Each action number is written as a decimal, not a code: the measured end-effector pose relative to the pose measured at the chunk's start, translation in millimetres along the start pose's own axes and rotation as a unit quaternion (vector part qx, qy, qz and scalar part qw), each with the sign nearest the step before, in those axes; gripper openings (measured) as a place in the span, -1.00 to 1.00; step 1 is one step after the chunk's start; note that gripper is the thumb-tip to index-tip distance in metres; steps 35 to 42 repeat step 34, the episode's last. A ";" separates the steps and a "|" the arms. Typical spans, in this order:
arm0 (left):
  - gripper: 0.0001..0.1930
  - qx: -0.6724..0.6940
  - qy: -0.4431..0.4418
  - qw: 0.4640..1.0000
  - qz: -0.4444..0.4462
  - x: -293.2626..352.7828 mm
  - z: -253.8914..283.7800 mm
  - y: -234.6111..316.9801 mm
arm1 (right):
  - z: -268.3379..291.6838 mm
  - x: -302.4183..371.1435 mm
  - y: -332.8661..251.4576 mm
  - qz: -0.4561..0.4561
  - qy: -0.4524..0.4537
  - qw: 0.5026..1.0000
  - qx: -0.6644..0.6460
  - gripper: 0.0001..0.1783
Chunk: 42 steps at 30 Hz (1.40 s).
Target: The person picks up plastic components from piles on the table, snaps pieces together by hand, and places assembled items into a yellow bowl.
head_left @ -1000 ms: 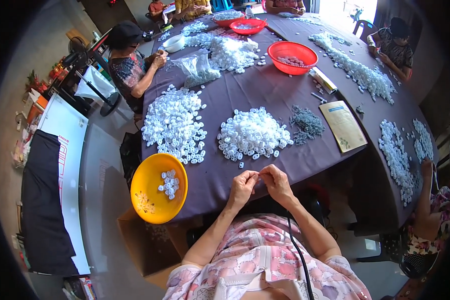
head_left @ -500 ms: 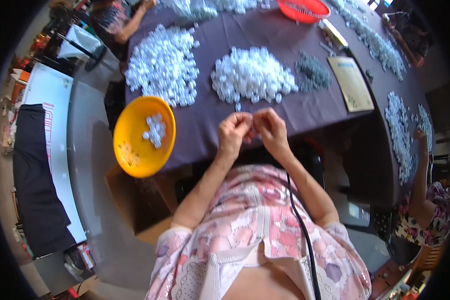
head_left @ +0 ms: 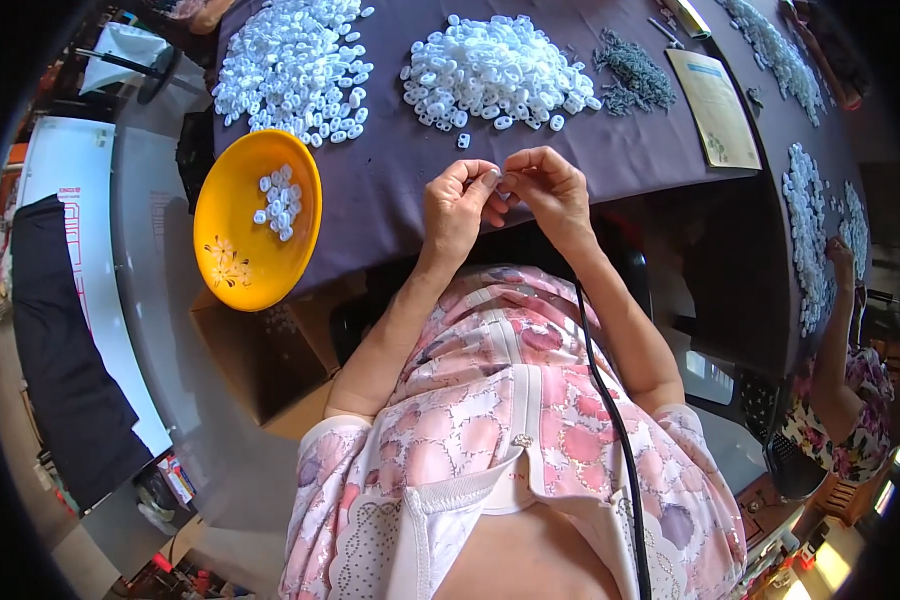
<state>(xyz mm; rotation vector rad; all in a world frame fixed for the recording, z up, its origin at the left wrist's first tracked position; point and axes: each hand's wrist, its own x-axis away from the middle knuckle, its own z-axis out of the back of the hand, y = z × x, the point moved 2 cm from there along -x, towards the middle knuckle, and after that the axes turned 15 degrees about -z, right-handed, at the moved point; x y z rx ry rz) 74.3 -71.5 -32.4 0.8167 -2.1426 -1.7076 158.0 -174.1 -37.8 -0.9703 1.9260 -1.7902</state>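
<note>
Single head-worn fisheye view, looking steeply down over the wearer's chest. Worktop point(head_left: 590, 160) edge fills upper frame, close; floor point(head_left: 160, 300) at left. Straight edges bow near rim.

Two hands meet at the near table edge — the left hand point(head_left: 457, 205) and the right hand point(head_left: 545, 190) — pinching one small piece point(head_left: 500, 180) between them. One yellow bowl point(head_left: 245, 250) sits at the near left, holding roughly a dozen white pieces point(head_left: 278, 200). Two large heaps of white pieces lie further off: a left heap point(head_left: 290, 65) and a middle heap point(head_left: 495, 70), each too many to count. One grey pile point(head_left: 635, 80) and one tan booklet point(head_left: 715, 105) lie to the right — plus one co-worker's arm point(head_left: 835, 330).
</note>
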 end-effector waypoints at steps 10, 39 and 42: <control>-0.89 -0.073 -0.027 0.997 -0.025 -3.0 -1.3 2.0 | 5.0 -0.6 -3.5 -0.004 -0.010 1.000 0.003 -0.83; -0.92 -0.143 -0.042 0.988 -0.028 -2.9 1.4 -12.2 | 14.3 -3.4 1.0 0.031 0.007 0.985 0.171 -0.79; -0.92 -0.143 -0.042 0.988 -0.028 -2.9 1.4 -12.2 | 14.3 -3.4 1.0 0.031 0.007 0.985 0.171 -0.79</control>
